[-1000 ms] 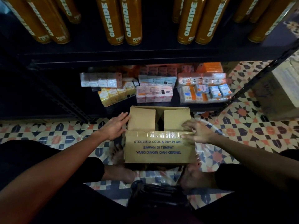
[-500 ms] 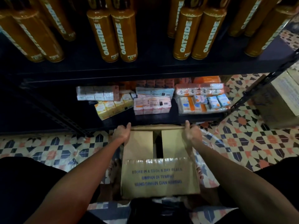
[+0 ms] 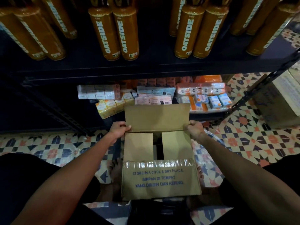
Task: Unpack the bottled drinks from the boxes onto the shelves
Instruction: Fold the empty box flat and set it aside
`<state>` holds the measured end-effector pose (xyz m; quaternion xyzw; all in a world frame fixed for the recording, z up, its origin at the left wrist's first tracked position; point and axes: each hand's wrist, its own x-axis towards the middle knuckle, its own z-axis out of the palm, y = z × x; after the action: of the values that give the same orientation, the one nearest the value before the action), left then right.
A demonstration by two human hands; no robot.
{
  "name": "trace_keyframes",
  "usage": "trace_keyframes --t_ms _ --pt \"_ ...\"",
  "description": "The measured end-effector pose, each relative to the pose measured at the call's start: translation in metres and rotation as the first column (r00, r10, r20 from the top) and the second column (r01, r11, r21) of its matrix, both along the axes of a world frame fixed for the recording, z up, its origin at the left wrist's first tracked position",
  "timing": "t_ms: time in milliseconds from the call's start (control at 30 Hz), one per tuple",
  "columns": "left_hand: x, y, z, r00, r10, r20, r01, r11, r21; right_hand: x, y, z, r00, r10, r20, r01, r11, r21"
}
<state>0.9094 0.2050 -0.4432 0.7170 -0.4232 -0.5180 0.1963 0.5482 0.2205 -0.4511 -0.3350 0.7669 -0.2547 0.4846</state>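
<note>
Opening the box (image 3: 160, 181) on the floor (image 3: 243, 143) by the shelf (image 3: 146, 69): my left hand (image 3: 119, 129) and right hand (image 3: 194, 128) each pinch a far flap (image 3: 156, 116) corner, well apart. Next up, I'd say, the two shut inner flaps (image 3: 138, 146) need folding out.

This looks like a shop or its stockroom. A dark metal shelf (image 3: 146, 67) with slotted posts (image 3: 253, 93) carries rows of identical "OATSIDE" bottles (image 3: 113, 33), grouped in pairs. The level below holds shrink-wrapped packs (image 3: 201, 90) of small drink cartons in several colours, stacked in bulk. On the patterned tile floor (image 3: 243, 140) stands an opened shipping box (image 3: 160, 179) printed "STORE IN A COOL & DRY PLACE", and another carton (image 3: 279, 101) sits at the right.
</note>
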Motion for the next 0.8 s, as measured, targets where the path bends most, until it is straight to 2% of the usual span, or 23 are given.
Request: trace_keyframes --t_ms 67,167,267,400,467,567,600,700,733,800 --pt "-0.001 -0.004 0.004 0.998 0.054 -0.013 -0.055 0.996 -0.066 0.003 -0.002 0.007 0.999 -0.032 0.034 0.035 0.997 -0.072" --pt "-0.007 -0.015 0.02 0.977 0.177 -0.118 -0.188 0.978 -0.087 0.01 -0.014 0.026 0.994 -0.058 0.096 0.078 0.971 -0.225" --pt "-0.015 -0.025 0.042 0.961 0.185 -0.207 -0.216 0.966 -0.138 0.012 -0.025 0.045 0.989 -0.045 0.144 0.088 0.946 -0.312" --pt "-0.008 -0.022 0.057 0.95 0.17 -0.261 -0.211 0.968 -0.136 0.01 -0.021 0.06 0.997 -0.011 0.073 0.04 0.915 -0.402" --pt "0.0 -0.018 0.055 0.966 0.154 -0.207 -0.184 0.974 -0.135 0.009 -0.014 0.062 0.995 0.041 0.09 0.002 0.903 -0.43" --pt "0.003 -0.006 0.051 0.997 -0.042 0.061 0.051 0.986 -0.16 0.004 0.004 0.047 0.979 0.154 0.135 -0.102 0.939 -0.329" --pt "0.003 -0.002 0.044 0.98 -0.119 0.159 0.141 0.981 -0.13 0.001 0.011 0.036 0.972 0.212 0.097 -0.178 0.942 -0.283" --pt "0.002 0.018 0.028 0.889 -0.317 0.332 0.332 0.943 0.011 -0.002 0.036 0.006 0.878 0.4 -0.264 -0.451 0.875 -0.175" --pt "0.0 0.023 0.02 0.866 -0.328 0.377 0.34 0.94 0.036 0.0 0.041 0.0 0.834 0.401 -0.379 -0.486 0.859 -0.16" --pt "-0.013 0.035 0.017 0.905 -0.242 0.351 0.225 0.97 0.088 0.011 0.05 -0.001 0.798 0.362 -0.482 -0.478 0.867 -0.14"
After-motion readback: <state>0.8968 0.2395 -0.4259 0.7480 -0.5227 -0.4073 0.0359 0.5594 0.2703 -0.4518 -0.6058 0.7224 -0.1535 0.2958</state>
